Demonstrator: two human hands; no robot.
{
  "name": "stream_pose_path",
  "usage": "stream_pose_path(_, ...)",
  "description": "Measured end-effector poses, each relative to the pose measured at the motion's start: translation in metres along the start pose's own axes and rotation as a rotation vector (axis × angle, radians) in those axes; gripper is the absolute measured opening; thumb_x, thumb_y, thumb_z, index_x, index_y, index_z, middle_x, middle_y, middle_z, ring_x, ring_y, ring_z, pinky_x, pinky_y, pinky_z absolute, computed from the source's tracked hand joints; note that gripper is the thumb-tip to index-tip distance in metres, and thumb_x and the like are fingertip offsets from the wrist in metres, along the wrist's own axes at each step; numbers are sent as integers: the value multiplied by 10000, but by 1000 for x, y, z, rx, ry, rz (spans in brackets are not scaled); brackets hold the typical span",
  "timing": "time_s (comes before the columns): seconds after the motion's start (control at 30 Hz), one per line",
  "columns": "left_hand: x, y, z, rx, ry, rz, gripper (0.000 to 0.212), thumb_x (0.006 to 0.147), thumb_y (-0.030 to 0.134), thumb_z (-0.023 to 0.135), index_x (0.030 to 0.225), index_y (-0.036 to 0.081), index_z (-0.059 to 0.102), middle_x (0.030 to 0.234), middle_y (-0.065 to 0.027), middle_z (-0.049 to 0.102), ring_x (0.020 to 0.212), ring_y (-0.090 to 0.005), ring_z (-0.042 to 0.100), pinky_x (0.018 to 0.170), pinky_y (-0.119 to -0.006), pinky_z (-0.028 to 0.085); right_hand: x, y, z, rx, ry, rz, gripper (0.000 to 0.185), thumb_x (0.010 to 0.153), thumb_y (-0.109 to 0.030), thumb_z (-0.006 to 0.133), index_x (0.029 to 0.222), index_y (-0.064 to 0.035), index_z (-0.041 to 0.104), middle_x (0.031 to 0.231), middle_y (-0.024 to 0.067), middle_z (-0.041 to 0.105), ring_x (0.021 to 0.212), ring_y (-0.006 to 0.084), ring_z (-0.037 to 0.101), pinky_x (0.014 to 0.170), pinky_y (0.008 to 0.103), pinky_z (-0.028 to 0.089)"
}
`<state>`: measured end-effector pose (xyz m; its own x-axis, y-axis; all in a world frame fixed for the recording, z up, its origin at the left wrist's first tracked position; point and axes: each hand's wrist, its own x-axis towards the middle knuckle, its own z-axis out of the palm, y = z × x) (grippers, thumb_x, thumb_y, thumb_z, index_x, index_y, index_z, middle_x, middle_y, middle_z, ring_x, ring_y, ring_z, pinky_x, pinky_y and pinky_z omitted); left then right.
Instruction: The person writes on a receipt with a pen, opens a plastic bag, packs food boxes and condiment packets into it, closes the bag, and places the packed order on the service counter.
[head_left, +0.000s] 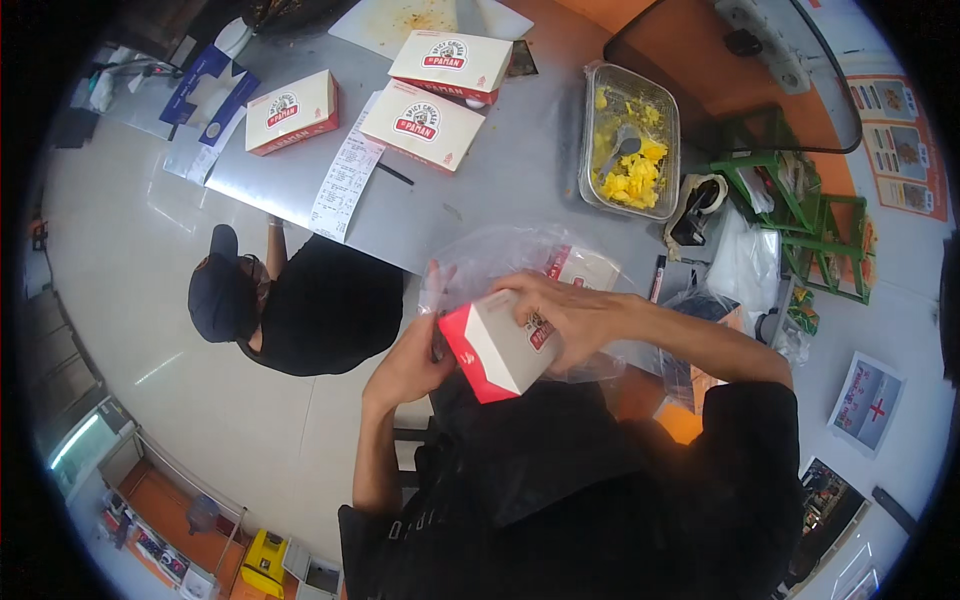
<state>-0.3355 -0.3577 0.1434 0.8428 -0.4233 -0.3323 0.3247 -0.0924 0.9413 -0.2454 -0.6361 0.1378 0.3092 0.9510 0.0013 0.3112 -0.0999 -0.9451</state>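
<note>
My right hand (559, 311) grips a white and red cardboard food box (495, 345) from above, tilted in front of my body. To its left, my left hand (412, 356) pinches the edge of a clear plastic bag (480, 259), with some fingers raised behind the film. The bag spreads open past the held box. Another box of the same kind (589, 270) lies beyond my right hand, seen through the plastic. Part of the held box's printed face is covered by my right fingers.
Three similar boxes (292, 112) and a long printed receipt (345, 184) lie on the metal table (517, 161). A lidded-style tray (589, 142) holds yellow food and a scoop. Green racks (810, 225) stand at right. A person in a dark cap (217, 292) is at the table's left edge.
</note>
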Motion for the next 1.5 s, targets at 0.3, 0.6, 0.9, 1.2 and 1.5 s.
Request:
stream_pose_path(0.3,-1,17,-3,453,153,38,1065,751,-188,526,1636,92,5,1686,-184,164,1017,-230,588,800,-288,508,30,37,-31,-695,-259,-164,693,636,-91,798,1252,-181,494,1561,154,332,1384,349,401,1191,479,309)
stream_pose_path(0.6,2,64,27,497,383,130,986,747,-186,521,1614,40,109,1652,-278,171,1390,-436,457,945,-372,507,30,82,-26,-697,-413,126,575,774,-58,725,1316,-173,569,1578,164,347,1435,345,373,1198,455,300)
stream_pose_path(0.9,-13,86,54,378,-37,370,1021,709,-173,577,1572,319,340,1669,-244,91,1053,-385,620,778,-405,608,28,86,-20,-554,-328,189,803,885,-433,681,1574,-187,348,1635,205,256,1496,356,261,1237,564,151)
stream_pose_path(1.2,-1,93,57,594,-76,684,849,837,-6,590,1509,476,399,1672,-170,167,782,-153,519,553,-255,564,85,41,-19,-1054,-419,219,920,709,-616,773,1495,-232,487,1629,251,217,1506,427,217,1190,622,162)
stream_pose_path(1.5,9,104,72,491,104,728,437,868,143,626,1303,173,641,1617,-73,342,942,-215,494,837,-317,448,92,88,19,-889,-67,320,1140,644,-697,772,1575,-192,353,1622,316,145,1495,510,156,1073,806,130)
